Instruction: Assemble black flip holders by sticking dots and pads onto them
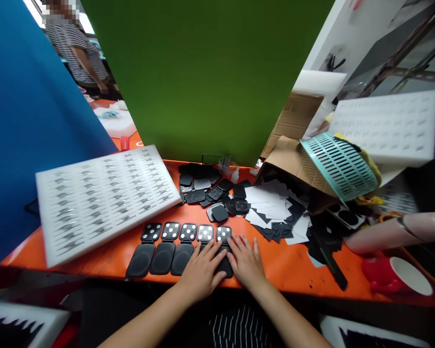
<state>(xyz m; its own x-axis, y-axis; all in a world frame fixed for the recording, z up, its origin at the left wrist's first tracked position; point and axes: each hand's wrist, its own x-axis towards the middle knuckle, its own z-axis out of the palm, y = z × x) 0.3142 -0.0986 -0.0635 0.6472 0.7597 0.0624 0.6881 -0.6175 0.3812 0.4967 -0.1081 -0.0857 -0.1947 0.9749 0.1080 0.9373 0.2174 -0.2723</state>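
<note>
A row of several opened black compact cases (163,258) lies near the table's front edge. Their far halves carry white dots (170,230); the near halves look dark and plain. My left hand (202,268) lies palm down over the cases at the right end of the row, fingers stretched and apart, covering much of their near halves. My right hand (247,261) rests at the right side of the last case (224,235), fingers spread, its fingertips close to or on that case's edge. Whether either hand presses a small part is hidden beneath the fingers.
On the orange table (282,270) stand a slotted white foam block (105,198), loose black cases (217,193) and white and black sheets (271,205). To the right are a cardboard box (286,157), a teal basket (339,166) and a red mug (379,275). A person (76,50) stands beyond.
</note>
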